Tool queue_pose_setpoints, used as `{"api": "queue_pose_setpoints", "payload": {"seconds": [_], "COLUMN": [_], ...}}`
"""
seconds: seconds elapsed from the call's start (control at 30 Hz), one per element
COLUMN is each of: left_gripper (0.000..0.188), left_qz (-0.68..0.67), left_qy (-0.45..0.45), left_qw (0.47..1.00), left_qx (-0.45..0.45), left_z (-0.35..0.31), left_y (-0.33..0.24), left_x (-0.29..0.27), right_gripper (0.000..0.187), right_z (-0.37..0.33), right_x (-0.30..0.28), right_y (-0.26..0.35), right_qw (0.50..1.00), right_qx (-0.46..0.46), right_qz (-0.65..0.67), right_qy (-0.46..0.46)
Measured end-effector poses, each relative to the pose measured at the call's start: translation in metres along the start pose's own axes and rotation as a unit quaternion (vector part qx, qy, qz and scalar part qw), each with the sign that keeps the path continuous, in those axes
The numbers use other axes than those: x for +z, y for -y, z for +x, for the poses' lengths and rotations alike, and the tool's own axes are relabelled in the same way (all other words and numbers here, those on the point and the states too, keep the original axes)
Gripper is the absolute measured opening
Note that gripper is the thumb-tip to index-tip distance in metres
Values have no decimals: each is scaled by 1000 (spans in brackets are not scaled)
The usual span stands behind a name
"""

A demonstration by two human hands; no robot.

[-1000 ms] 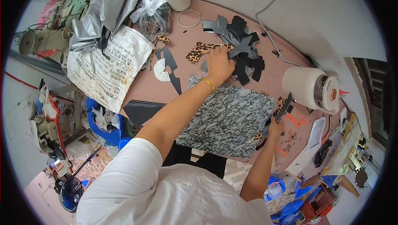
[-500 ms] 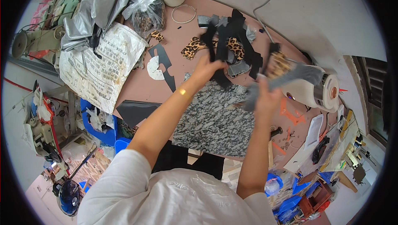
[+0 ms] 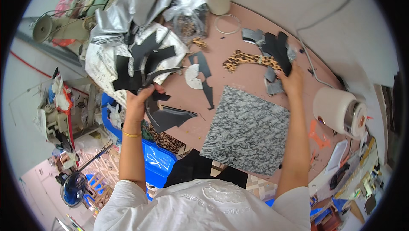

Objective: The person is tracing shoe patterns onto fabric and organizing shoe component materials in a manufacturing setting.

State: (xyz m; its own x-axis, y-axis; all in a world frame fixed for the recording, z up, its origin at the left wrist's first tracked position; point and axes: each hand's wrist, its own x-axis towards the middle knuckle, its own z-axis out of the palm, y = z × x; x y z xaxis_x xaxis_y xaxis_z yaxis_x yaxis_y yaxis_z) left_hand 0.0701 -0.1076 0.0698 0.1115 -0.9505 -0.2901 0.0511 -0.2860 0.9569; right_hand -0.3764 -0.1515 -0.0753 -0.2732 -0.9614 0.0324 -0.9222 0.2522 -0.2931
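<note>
Pinkish tabletop (image 3: 217, 52) is topped by a speckled grey slab (image 3: 247, 131). Left of the slab, flat dark pieces (image 3: 158, 60), angular and fanned out, are pinched by the left hand (image 3: 139, 102). Beyond the slab, a black-and-grey pile (image 3: 277, 48) is touched by the right hand (image 3: 292, 83), whose closure cannot be told; beside the pile, a leopard-print strip (image 3: 251, 58) is laid.

Slab (image 3: 247, 131) on table (image 3: 217, 45); canister (image 3: 334, 111) right of it; sack (image 3: 100, 67) left; cut pieces (image 3: 277, 47) behind.

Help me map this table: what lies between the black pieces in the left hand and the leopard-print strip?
Head view: a dark flat piece and a white rounded piece lie between the black pieces and the leopard-print strip.
</note>
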Motion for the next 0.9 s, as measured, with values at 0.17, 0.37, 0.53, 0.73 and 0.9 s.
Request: {"api": "queue_pose_setpoints", "payload": {"seconds": [0.17,0.37,0.53,0.73,0.9], "left_gripper": [17,27,40,34,35], "left_qz": [171,151,125,208,205], "left_qy": [-142,-176,-38,-109,-187], "left_qw": [973,973,991,971,958], "left_qx": [62,10,-31,39,71], "left_z": [23,61,59,70,94], "left_y": [-29,-31,7,19,14], "left_x": [-73,-83,-16,-46,-83], "right_gripper": [53,27,47,37,27], "right_z": [17,-22,-92,-11,-3], "right_x": [-52,-67,-15,30,-9], "right_y": [34,177,318,156,95], "right_qw": [993,945,908,977,966], "right_qx": [57,28,-289,-195,-245], "right_qz": [-4,322,303,-44,30], "right_qy": [102,42,28,-74,-80]}}
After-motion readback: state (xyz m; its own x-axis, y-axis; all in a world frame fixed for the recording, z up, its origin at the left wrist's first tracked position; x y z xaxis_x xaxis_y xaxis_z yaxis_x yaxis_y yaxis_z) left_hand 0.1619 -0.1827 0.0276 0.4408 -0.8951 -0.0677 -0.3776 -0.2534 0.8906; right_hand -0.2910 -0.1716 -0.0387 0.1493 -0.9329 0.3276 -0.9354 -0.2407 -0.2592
